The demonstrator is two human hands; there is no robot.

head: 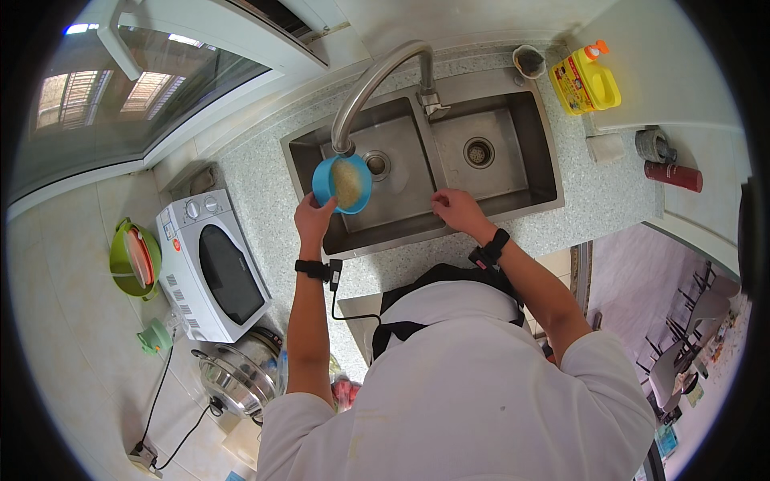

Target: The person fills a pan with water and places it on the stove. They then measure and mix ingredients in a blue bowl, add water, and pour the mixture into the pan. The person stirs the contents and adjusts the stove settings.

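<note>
My left hand [315, 216] grips the near rim of a blue bowl [323, 182], thumb towards its inside. Pale grains that look like rice [348, 184] lie in the bowl, heaped towards its right side. The bowl is held over the left basin of a stainless steel double sink [385, 213], just below the spout of the curved metal faucet [361, 99]. Whether water runs from the spout cannot be told. My right hand [455, 207] hovers over the sink's near edge by the divider, fingers curled together, with nothing visible in it.
A white microwave oven [213, 264] stands left of the sink, with a green basket [123, 264] and steel pots [234, 379] nearby. At the back right are a small bowl with dark contents [529, 62] and a yellow pump jug [583, 81]. Further right lies a red bottle [674, 175].
</note>
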